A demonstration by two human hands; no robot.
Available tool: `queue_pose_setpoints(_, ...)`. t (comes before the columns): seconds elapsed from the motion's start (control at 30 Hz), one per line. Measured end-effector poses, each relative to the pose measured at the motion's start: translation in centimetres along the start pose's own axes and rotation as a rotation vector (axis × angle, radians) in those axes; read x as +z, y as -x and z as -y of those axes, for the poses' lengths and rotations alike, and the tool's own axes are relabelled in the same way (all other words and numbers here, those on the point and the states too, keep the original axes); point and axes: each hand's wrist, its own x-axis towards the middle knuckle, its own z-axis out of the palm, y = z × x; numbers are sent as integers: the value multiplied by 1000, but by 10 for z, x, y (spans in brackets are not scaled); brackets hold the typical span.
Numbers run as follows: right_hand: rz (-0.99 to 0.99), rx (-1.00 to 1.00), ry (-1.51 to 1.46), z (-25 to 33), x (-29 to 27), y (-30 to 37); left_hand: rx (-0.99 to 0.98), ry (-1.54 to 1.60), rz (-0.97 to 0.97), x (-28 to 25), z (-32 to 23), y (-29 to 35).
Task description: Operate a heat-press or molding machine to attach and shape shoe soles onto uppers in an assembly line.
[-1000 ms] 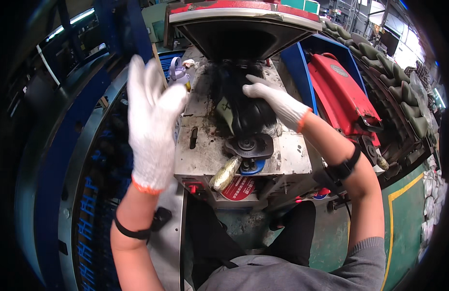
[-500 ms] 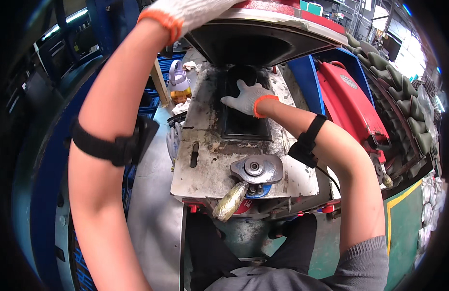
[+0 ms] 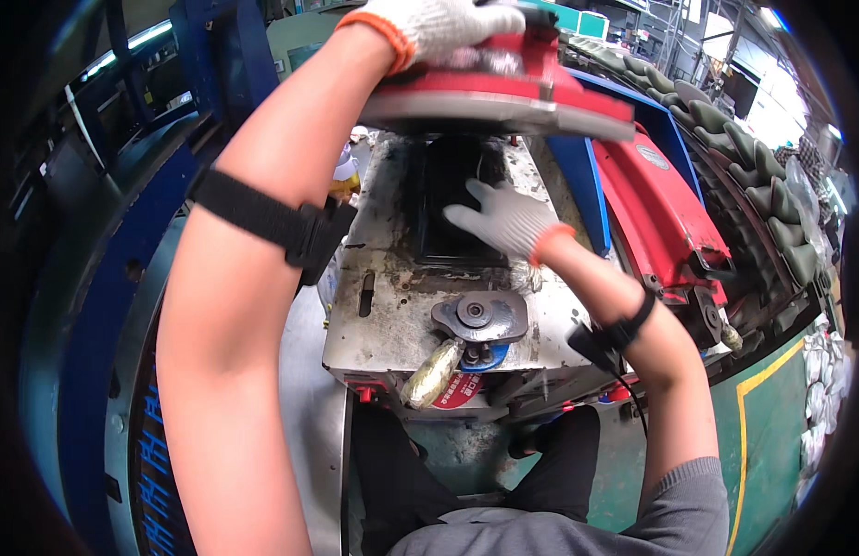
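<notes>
My left hand (image 3: pixel 439 32), in a white knit glove with an orange cuff, has its fingers round the dark handle (image 3: pixel 533 15) on top of a red press lid (image 3: pixel 513 88). The lid is tilted low over the machine's worn metal bed (image 3: pixel 383 241). Below it, my right hand (image 3: pixel 511 218), gloved alike, hovers with fingers apart at the near right part of a black rectangular plate (image 3: pixel 457 241). Nothing shows in that hand, and motion blurs it slightly. The lid hides the far end of the plate.
A metal clamp lever (image 3: pixel 480 315) with a tape-wrapped grip (image 3: pixel 434 373) sits at the bed's front edge. A second red lid (image 3: pixel 652 204) stands in a blue frame at right, beside racks of olive-green moulded pieces (image 3: pixel 758 162). A bottle (image 3: pixel 346 174) is partly hidden at left.
The red lid has swung down and its underside is no longer seen. My left hand has moved right with it. My right hand has drawn back toward me and to the right.
</notes>
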Motion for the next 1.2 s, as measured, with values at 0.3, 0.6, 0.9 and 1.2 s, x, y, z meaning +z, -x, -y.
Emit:
queue_pose_setpoints(0.3,-54,-433,-704,-4,54,202,-544,862,501,-15,-108,44)
queue_pose_setpoints(0.6,551,24,-2167,80,118,201,-567,686,733,21,-183,81)
queue_pose_setpoints(0.9,658,170,-2535,66,98,213,-585,629,652,17,-194,79)
queue_pose_setpoints(1.2,263,170,-1589,-68,38,238,-613,590,556,24,-197,85)
